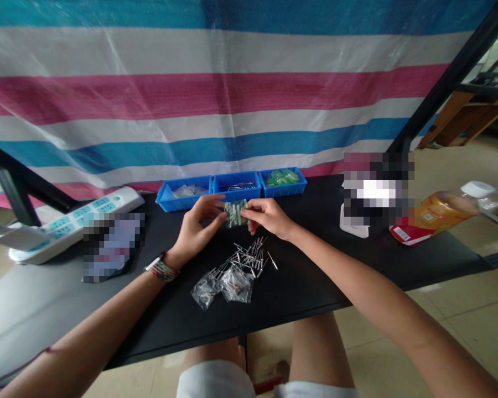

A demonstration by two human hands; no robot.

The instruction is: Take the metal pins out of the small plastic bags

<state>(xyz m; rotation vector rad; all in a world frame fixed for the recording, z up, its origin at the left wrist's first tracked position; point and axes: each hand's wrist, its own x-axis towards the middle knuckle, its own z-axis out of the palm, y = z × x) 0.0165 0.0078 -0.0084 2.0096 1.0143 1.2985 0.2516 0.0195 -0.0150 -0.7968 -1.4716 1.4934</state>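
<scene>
Between my two hands is a small clear plastic bag (pixel 235 214) with pale green pieces in it, held above the black table. My left hand (pixel 201 224) has its thumb and fingers closed on the bag's left edge. On the bag's right side, my right hand (pixel 269 215) pinches it between thumb and fingers. Just below lies a loose pile of thin metal rivets (pixel 249 257). Nearer the table's front edge are two small clear bags, the left one (pixel 206 290) and the right one (pixel 236 284), with small parts inside.
Behind my hands stand three blue bins: left (pixel 162 203) with clear bags, middle (pixel 255 193) with metal pins, right (pixel 302 187) with green pieces. A power strip (pixel 78 221) lies left. A bottle (pixel 444 213) lies right, near a white object (pixel 354 226).
</scene>
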